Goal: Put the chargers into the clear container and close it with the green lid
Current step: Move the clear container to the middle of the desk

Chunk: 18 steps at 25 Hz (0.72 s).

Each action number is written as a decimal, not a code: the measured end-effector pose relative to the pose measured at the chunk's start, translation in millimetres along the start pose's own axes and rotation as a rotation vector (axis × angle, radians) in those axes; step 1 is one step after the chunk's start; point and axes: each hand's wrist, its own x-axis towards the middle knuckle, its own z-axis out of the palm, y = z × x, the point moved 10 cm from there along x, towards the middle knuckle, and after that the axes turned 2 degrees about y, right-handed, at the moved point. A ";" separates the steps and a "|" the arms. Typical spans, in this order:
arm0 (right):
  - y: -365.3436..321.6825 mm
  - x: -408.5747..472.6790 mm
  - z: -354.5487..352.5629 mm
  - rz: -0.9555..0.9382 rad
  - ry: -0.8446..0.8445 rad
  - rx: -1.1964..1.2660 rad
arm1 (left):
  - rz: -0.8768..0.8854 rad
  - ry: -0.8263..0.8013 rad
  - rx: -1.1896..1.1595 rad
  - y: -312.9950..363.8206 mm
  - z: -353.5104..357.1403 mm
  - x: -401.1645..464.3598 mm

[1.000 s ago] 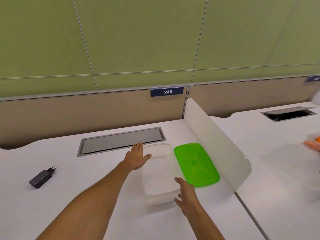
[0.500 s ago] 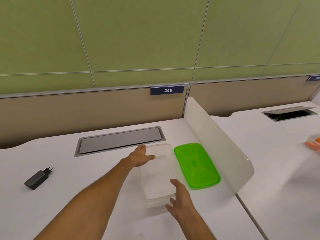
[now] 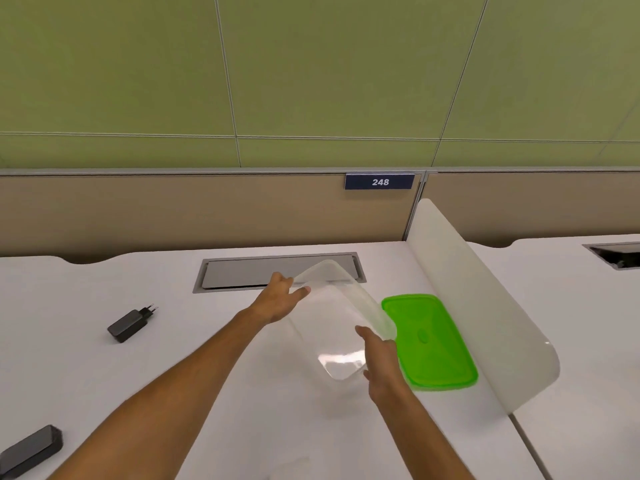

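The clear container (image 3: 334,327) is lifted off the white desk and tilted, its right side raised. My left hand (image 3: 280,301) grips its far left rim and my right hand (image 3: 379,358) grips its near right edge. The green lid (image 3: 429,341) lies flat on the desk just right of the container. One black charger (image 3: 130,323) with a two-pin plug lies at the left of the desk. A second black charger (image 3: 29,450) shows at the bottom left corner, partly cut off.
A grey cable hatch (image 3: 277,271) is set into the desk behind the container. A white curved divider (image 3: 478,306) stands right of the lid, with a neighbouring desk beyond it. A beige partition with a "248" plate (image 3: 380,181) backs the desk.
Both hands have taken hold of the container and raised it from the desk, tilting it. The view has shifted left, bringing a second charger into sight.
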 end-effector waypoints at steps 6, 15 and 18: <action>-37.2 19.0 44.6 -0.147 -0.069 -0.176 | -0.061 0.154 -0.092 -38.1 -45.9 -32.3; -58.6 30.5 111.9 -0.249 -0.194 -0.389 | -0.296 0.293 -0.343 -108.3 -40.6 -92.7; -58.9 33.0 127.2 -0.251 -0.228 -0.417 | -0.319 0.302 -0.348 -119.0 -39.0 -99.9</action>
